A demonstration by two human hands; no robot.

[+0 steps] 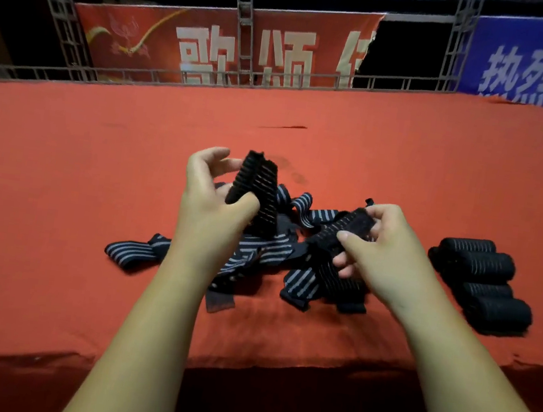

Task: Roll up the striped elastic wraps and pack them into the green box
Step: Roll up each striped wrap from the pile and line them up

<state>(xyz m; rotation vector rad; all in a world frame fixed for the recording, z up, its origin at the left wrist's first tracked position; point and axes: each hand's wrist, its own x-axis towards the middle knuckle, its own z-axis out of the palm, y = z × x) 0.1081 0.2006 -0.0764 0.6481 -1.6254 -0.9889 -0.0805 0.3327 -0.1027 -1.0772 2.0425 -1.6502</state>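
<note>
Both my left hand (209, 197) and right hand (381, 251) are pinching striped wrap ends (259, 183); I am starting a roll, needing a tight first turn.

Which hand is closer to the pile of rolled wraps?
Right. The right hand sits just left of the rolled wraps; the left hand is farther left, over the loose wraps.

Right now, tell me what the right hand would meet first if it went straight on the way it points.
The right hand points left and away: first the wrap it pinches, then probably the loose pile; depth is unclear.
</note>
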